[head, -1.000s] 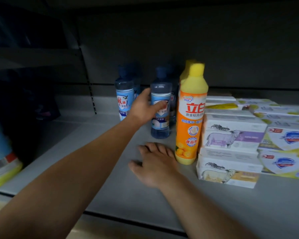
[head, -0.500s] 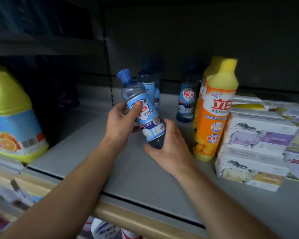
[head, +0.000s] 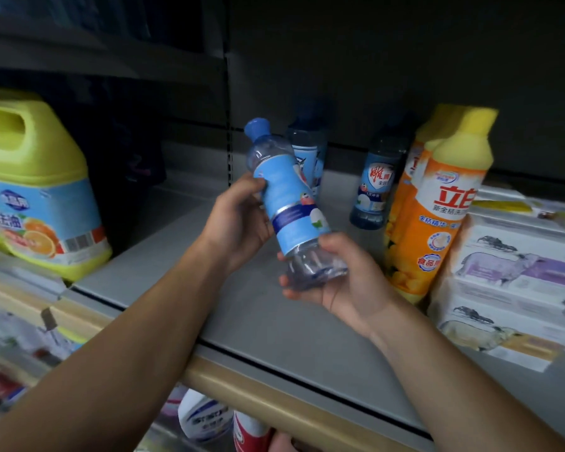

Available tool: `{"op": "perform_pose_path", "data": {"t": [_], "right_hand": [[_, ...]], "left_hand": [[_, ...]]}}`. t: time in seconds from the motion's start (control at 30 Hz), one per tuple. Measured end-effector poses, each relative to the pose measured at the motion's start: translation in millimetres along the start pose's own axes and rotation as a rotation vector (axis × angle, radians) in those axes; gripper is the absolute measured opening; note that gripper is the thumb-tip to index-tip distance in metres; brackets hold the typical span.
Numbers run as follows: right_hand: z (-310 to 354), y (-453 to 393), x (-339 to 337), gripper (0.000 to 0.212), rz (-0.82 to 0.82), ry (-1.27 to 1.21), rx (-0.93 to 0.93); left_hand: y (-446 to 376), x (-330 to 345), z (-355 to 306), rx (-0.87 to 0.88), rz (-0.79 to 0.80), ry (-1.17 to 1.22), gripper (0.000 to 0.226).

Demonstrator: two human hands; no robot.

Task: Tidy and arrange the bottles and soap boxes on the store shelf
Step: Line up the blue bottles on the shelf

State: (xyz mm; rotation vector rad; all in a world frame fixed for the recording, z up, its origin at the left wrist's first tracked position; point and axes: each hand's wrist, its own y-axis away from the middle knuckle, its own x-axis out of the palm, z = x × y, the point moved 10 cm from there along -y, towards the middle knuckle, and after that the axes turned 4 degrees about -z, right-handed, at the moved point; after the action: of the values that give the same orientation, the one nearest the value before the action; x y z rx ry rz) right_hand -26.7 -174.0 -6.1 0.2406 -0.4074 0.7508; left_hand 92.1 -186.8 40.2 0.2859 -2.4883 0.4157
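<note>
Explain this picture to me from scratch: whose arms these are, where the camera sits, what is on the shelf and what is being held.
No machine here: these are a person's two bare arms, filmed by a camera worn on their head, looking forward and down. The left hand grips the label area of a blue-capped bottle, tilted and lifted off the grey shelf; the right hand cups its base. Two similar blue bottles stand farther back. To the right stand orange bottles with yellow tops, then stacked white soap boxes. A big yellow jug sits on the left.
</note>
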Motion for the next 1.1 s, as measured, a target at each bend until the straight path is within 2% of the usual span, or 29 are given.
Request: {"op": "perform_pose_path", "data": {"t": [0.13,0.2,0.27,0.33,0.4,0.5,0.6,0.67,0.77,0.83,0.9,0.97,1.03,1.1], "right_hand": [[-2.7,10.3,12.5,0.053,0.182,-0.204,0.164],[-3.0,11.3,11.6,0.056,0.187,-0.175,0.181],[-1.8,5.4,4.1,0.054,0.098,-0.092,0.125],[8.7,-1.6,-10.5,0.037,-0.056,0.040,-0.034],[28.9,0.3,-22.1,0.025,-0.203,0.313,-0.276],[40.4,10.7,-15.7,0.056,-0.289,0.900,-0.484],[41.6,12.3,-20.5,0.064,-0.418,1.061,-0.513],[42.3,8.6,-26.9,0.055,-0.418,0.875,-0.458],[23.3,-3.2,-27.9,0.039,-0.250,0.218,-0.237],[7.8,-4.9,-17.7,0.053,-0.143,-0.010,-0.072],[-1.2,-3.5,-8.2,0.052,-0.044,-0.100,0.023],[-5.4,-2.4,-2.5,0.047,0.033,-0.144,0.078],[-7.2,-3.2,-1.2,0.051,0.057,-0.144,0.092],[-4.4,-8.5,-6.1,0.052,0.014,-0.086,0.028]], "left_hand": [[1.5,2.2,-0.6,0.031,0.065,-0.079,0.042],[1.6,-1.3,-2.0,0.060,0.029,-0.099,0.027],[1.2,-10.7,-8.4,0.115,-0.067,-0.138,0.025],[0.6,-22.3,-15.2,0.163,-0.175,-0.187,0.042],[0.9,-32.7,-21.4,0.207,-0.276,-0.239,0.060],[3.0,-38.2,-27.4,0.272,-0.347,-0.357,0.073],[4.9,-32.9,-27.8,0.307,-0.338,-0.414,0.072],[3.9,-30.6,-26.7,0.309,-0.324,-0.405,0.059],[0.3,-21.0,-16.5,0.206,-0.219,-0.277,0.047],[-0.1,-11.1,-9.3,0.139,-0.107,-0.175,0.030],[0.0,-8.9,-6.2,0.120,-0.051,-0.114,0.008],[0.7,-11.3,-6.4,0.123,-0.078,-0.087,0.014],[1.4,-16.1,-9.7,0.160,-0.158,-0.127,0.038],[4.5,-21.3,-16.4,0.227,-0.264,-0.203,0.058]]}}
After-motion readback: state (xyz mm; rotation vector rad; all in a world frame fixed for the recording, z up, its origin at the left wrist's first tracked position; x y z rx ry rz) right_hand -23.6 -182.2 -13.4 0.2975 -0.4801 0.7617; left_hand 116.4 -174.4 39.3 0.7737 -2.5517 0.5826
